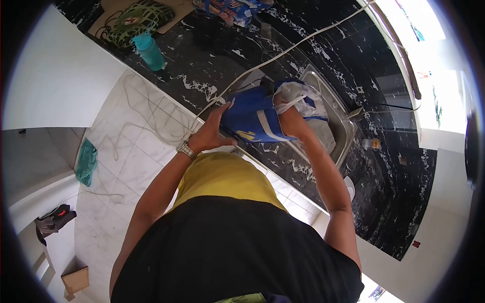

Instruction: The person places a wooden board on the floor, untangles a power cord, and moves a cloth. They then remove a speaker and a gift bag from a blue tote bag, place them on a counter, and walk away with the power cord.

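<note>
A blue bag [247,118] with white and yellow markings lies on the black marbled counter [202,76], at the near-left edge of the steel sink. My left hand [209,134] is at the bag's left side, its thumb and fingers spread apart around the near corner. My right hand [290,121] reaches into the bag's opening on the right, and its fingers are hidden inside. White and blue material [303,98] bunches at the opening and extends over the sink [347,132]. What my right hand touches inside cannot be seen.
A teal bottle [148,51], a green mesh bag [139,21] and a colourful packet [235,11] stand farther left on the counter. A pale cable [283,52] crosses above the bag and hangs to the floor. A small jar [371,144] is right of the sink.
</note>
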`<control>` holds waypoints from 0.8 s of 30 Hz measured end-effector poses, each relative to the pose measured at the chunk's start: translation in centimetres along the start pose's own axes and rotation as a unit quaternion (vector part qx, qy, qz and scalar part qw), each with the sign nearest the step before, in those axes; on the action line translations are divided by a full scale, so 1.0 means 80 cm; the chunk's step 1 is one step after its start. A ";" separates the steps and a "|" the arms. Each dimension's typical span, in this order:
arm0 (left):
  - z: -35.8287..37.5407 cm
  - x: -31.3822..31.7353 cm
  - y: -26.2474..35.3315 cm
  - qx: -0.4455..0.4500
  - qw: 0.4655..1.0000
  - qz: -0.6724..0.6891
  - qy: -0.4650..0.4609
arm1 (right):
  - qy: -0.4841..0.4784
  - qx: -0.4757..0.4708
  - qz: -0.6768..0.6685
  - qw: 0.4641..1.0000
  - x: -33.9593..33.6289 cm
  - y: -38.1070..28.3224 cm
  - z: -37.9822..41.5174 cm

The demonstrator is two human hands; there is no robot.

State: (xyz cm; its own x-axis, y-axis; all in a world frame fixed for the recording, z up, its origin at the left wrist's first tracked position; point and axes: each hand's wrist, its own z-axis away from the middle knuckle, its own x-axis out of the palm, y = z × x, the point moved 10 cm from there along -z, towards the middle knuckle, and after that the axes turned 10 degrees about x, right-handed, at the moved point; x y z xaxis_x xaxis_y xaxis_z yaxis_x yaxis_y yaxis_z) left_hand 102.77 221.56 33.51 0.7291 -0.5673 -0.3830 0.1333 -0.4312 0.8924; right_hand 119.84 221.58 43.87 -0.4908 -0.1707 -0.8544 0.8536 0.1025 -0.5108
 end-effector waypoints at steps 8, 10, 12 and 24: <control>-0.054 -0.019 -0.014 -0.040 0.984 0.116 0.128 | 0.031 0.158 -0.217 0.963 -0.043 0.063 0.044; -0.063 -0.019 -0.013 -0.055 0.992 0.050 0.106 | 0.049 0.179 -0.211 0.960 -0.044 0.083 0.062; -0.069 -0.028 -0.015 -0.037 0.988 0.024 0.146 | 0.061 0.202 -0.218 0.953 -0.081 0.068 0.077; -0.062 0.019 -0.075 -0.102 0.985 -0.104 0.091 | 0.035 0.251 -0.037 0.967 -0.135 0.065 0.148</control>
State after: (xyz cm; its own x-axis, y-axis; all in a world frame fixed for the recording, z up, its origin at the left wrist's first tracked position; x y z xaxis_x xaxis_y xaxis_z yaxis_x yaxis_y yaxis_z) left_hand 106.43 226.77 28.76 0.7779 -0.3373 -0.5302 0.4110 -0.3652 0.8353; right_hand 131.67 212.36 51.55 -0.5490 -0.0918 -0.8308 0.7846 -0.3993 -0.4743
